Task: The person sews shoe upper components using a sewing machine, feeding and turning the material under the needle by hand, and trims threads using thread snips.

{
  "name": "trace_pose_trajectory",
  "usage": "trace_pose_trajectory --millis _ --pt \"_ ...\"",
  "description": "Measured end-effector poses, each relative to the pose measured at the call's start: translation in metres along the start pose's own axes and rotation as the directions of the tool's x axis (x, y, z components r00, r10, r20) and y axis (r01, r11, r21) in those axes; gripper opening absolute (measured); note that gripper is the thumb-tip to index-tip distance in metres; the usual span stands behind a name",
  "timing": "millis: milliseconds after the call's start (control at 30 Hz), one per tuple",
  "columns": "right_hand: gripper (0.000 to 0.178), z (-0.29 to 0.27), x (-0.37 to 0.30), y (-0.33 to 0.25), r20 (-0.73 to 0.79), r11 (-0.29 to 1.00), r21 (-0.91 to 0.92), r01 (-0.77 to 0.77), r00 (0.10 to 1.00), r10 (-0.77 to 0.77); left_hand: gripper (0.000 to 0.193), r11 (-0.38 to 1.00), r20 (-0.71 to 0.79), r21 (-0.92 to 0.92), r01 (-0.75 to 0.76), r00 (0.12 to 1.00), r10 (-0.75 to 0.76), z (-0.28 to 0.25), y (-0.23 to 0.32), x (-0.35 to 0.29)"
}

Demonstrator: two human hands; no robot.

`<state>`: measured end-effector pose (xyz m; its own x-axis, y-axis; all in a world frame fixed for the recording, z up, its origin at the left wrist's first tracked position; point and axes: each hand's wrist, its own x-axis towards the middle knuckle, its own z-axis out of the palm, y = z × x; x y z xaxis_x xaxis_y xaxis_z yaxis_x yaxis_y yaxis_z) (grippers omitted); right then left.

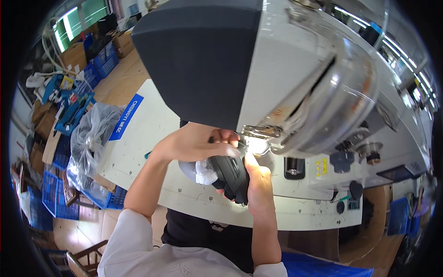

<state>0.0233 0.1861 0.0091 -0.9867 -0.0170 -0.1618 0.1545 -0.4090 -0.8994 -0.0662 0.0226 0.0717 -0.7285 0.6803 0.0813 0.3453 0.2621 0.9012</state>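
Under the lit head of a sewing machine (pixel 277 60), I hold a black ribbed piece (pixel 229 177) that looks like a shoe upper; its exact kind is unclear. Pale grey and white material (pixel 203 171) shows at its left side. My right hand (pixel 259 180) grips the piece from the right, thumb up near the bright light, with fingertips showing beneath it. Over its far end reaches my left hand (pixel 198 143), closed, with fingers bent and thumb pointing toward the needle area. What the left fingers pinch is hidden by the hand and the glare.
The white machine table (pixel 184 198) runs beneath my hands, with a printed scale near its front edge. A clear plastic bag (pixel 90 147) stands at the left, over blue crates (pixel 60 198). Cardboard boxes (pixel 74 57) sit farther back. The machine's dark cover (pixel 198 64) looms overhead.
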Motion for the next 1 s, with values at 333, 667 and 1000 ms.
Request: trace_pose_trajectory --millis 333,667,1000 --pt "0.042 -0.018 0.007 0.012 0.054 0.989 0.143 0.024 0.998 -0.032 0.041 0.669 -0.094 0.617 -0.414 0.805 0.586 0.029 -0.035 -0.055" --pt "0.059 0.053 0.014 0.063 0.272 0.415 -0.607 0.677 0.668 -0.692 0.028 0.899 -0.737 0.069 -0.432 0.585 0.338 -0.005 -0.026 -0.099" --pt "0.025 0.062 -0.018 0.051 0.264 0.607 -0.452 0.653 0.748 -0.609 0.088 0.774 -0.622 -0.485 -0.407 0.782 0.022 0.022 -0.096 -0.166"
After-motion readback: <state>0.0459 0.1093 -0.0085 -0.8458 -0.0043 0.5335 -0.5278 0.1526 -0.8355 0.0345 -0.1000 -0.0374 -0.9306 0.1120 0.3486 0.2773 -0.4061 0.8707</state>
